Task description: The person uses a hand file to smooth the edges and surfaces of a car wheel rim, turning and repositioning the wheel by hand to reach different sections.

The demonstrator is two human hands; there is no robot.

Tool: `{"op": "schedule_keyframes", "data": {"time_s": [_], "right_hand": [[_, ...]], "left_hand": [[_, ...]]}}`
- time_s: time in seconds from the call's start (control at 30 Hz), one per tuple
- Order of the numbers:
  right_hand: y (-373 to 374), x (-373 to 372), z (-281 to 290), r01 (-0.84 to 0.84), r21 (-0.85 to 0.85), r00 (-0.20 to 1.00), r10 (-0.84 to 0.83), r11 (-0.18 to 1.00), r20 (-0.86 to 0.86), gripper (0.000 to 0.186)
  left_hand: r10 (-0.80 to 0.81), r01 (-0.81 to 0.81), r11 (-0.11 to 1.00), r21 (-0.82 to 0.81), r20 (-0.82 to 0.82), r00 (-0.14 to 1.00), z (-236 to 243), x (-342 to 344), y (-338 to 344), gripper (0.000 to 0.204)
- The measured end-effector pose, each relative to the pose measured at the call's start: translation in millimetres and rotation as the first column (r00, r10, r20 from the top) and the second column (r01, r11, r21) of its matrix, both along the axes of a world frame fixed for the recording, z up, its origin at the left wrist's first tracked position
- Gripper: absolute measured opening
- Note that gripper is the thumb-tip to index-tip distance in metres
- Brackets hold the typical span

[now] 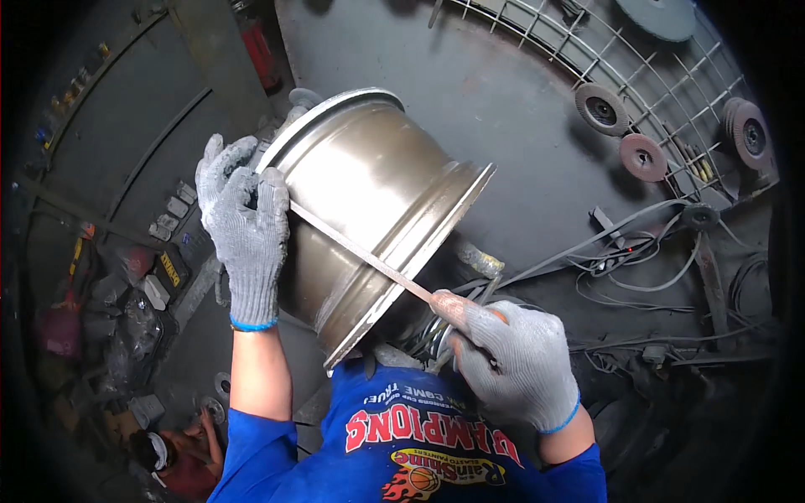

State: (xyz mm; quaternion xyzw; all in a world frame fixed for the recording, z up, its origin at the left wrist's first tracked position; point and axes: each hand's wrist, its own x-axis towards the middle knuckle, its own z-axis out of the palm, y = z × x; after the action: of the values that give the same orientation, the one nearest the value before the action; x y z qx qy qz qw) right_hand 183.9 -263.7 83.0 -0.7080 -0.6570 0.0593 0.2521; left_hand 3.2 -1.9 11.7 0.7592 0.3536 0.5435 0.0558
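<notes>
A bare metal wheel rim lies on its side in the middle, with rough pale edges. A long, narrow flat strip runs diagonally across its barrel, perhaps abrasive; I cannot tell exactly. My left hand, in a grey knit glove with a blue cuff, is closed on the strip's upper end at the rim's left side. My right hand, gloved likewise, grips the lower end beside the rim's near flange, with fingers bent.
A wire rack with grinding discs curves across the upper right. Cables and a metal post are at right. Bagged items and boxes line the left. A co-worker sits at the lower left.
</notes>
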Motion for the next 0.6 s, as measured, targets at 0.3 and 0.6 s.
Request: {"op": "schedule_keyframes", "data": {"time_s": [0.3,0.6], "right_hand": [[-96.2,3.8,31.0,0.143,-0.252,0.985,-0.162,0.957,-0.053,0.039],[-10.2,-5.6,18.4,0.059,-0.148,0.997,-0.066,0.987,-0.043,0.046]], "left_hand": [[-0.259,0.252,0.964,-0.078,-0.102,0.96,12.1,20.3,-79.7,0.014],[0.022,-0.019,1.0,0.025,-0.12,0.992,3.1,-0.4,-6.9,0.015]]}}
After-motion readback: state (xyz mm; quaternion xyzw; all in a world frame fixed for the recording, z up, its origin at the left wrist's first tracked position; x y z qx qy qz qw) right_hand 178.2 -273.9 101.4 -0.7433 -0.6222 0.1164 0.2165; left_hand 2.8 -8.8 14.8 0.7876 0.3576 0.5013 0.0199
